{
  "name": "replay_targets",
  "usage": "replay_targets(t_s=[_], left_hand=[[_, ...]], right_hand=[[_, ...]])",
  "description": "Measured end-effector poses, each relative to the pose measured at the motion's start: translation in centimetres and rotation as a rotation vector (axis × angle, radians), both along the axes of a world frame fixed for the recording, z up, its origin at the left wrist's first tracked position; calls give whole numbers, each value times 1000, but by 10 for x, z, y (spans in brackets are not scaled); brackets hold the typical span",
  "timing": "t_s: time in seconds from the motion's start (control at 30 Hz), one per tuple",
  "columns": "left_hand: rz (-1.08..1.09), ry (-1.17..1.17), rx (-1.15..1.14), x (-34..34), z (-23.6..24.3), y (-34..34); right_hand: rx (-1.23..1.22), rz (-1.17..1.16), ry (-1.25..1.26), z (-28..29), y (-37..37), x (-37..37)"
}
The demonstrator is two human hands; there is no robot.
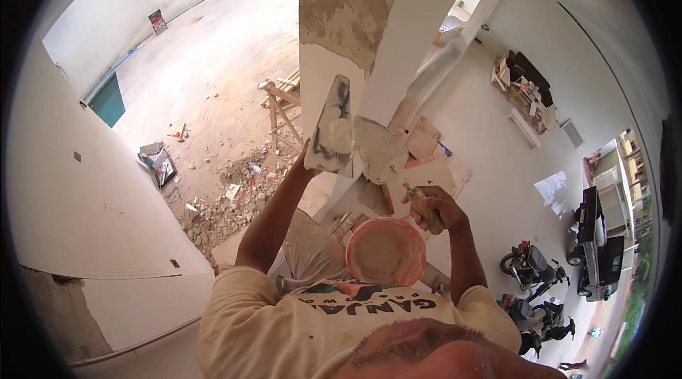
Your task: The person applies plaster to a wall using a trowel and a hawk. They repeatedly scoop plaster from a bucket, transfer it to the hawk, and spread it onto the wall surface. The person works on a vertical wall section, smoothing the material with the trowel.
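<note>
In my left hand (310, 165), closed at its lower edge, is a long tapered plastering float (327, 142) smeared with pale plaster; much of this hand is hidden behind it. My right hand (442, 206) is wrapped round the handle of a trowel (380, 152), whose broad blade is coated in plaster. The blade's left edge is close beside the float; I cannot tell whether they touch. Ahead of both tools rises a narrow wall face (334, 66), smooth and white low down, with a rough grey-brown patch (352, 6) higher up. Below my hands stands a red-rimmed, plaster-smeared bucket (420, 258).
Rubble (220, 205) lies on the ground at left, near a wooden sawhorse (284, 117). Cardboard sheets (424, 139) cover floor beyond the trowel. Parked motorcycles (533, 269) and a dark vehicle (593, 244) stand at far right. Furniture and clutter (526, 88) sit against the right wall.
</note>
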State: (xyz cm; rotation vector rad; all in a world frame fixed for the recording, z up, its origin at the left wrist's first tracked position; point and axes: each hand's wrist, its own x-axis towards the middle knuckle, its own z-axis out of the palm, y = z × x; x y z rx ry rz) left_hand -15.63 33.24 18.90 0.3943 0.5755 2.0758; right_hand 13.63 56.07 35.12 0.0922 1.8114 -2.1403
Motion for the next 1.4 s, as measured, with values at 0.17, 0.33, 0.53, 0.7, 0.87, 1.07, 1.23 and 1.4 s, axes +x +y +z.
replay_targets(t_s=[0.17,0.33,0.53,0.7,0.87,1.07,1.23,1.4], left_hand=[[129,221,20,89,22,-10],[354,802,-205,108,53,-7],[211,327,303,118,88,-24],[116,-64,379,78,59,-34],[318,-172,386,35,62,-72],[890,713,-297,38,83,-118],[951,788,-302,43,37,-128],[854,634,-242,64,10,-143]], right_hand=[[657,-180,130,-13,-16,2],[988,-357,470,-56,-52,-11],[895,-414,500,-76,-85,-27],[868,-371,454,-86,-81,-23],[972,-372,533,-82,-60,-30],[1176,-549,825,64,2,-107],[1571,-691,1152,246,18,-191],[2049,-847,1025,361,10,-262]])
